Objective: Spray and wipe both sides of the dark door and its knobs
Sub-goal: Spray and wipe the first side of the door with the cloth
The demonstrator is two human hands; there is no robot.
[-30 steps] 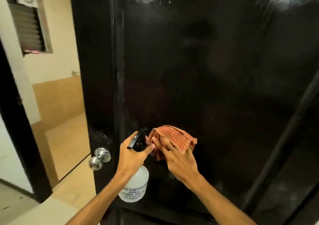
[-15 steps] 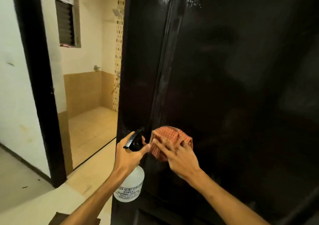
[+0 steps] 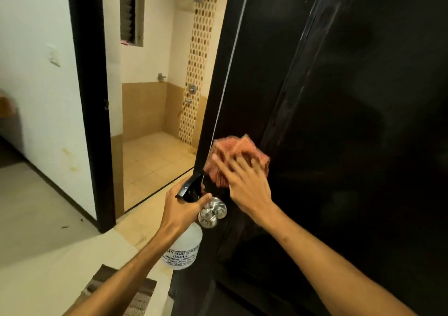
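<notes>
The shiny dark door (image 3: 351, 121) fills the right. The right hand (image 3: 244, 184) presses an orange cloth (image 3: 232, 153) flat on it — the left hand (image 3: 180, 209) grips a spray bottle (image 3: 185, 247) near the silver knob (image 3: 212, 212). A tiled bathroom floor (image 3: 150, 167) lies far left.

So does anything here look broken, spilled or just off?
Nothing really stands out. The right hand presses an orange checked cloth flat against the dark door above the silver knob, and the left hand holds the spray bottle upright. Only faint yellowish marks on the white wall look untidy.
</notes>
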